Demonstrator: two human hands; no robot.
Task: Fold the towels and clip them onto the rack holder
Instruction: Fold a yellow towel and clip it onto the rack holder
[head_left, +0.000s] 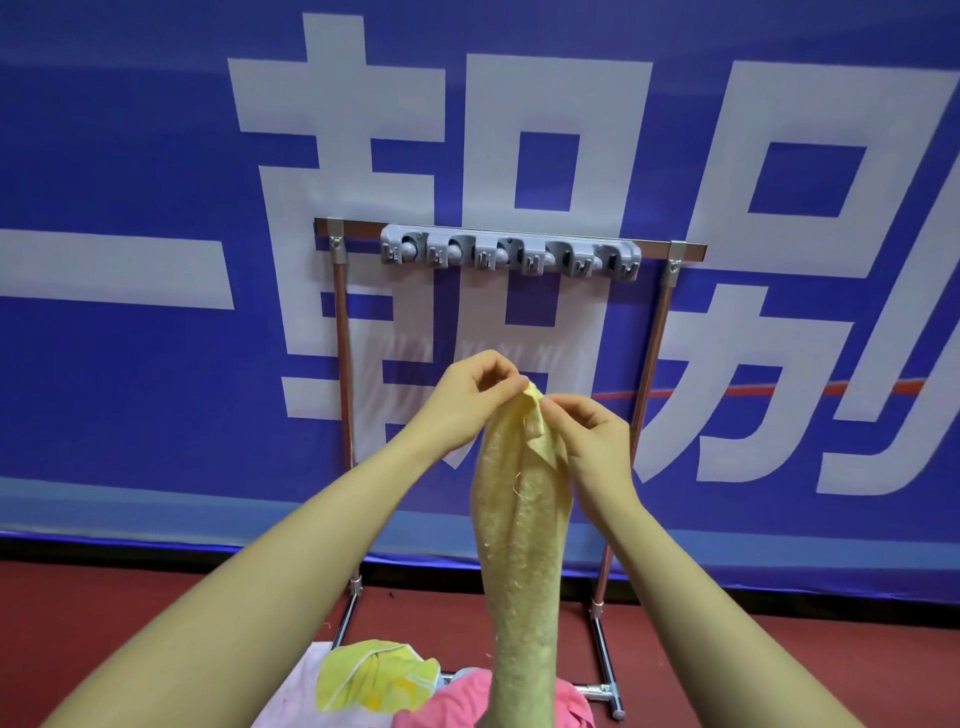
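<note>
A pale yellow towel (522, 545) hangs lengthwise in front of me, bunched into a long narrow strip. My left hand (465, 402) and my right hand (589, 434) both pinch its top corner, fingertips close together. Above and behind them, the grey rack holder (509, 253) with several clips is mounted on the top bar of a metal stand (652, 364); no towel hangs in its clips. The hands are well below the holder.
A pile of other towels lies at the bottom: a bright yellow one (371, 673), a pink one (447, 701) and a pale lilac cloth (296, 691). A blue banner (130, 156) with large white characters stands behind the stand. The floor (779, 649) is red.
</note>
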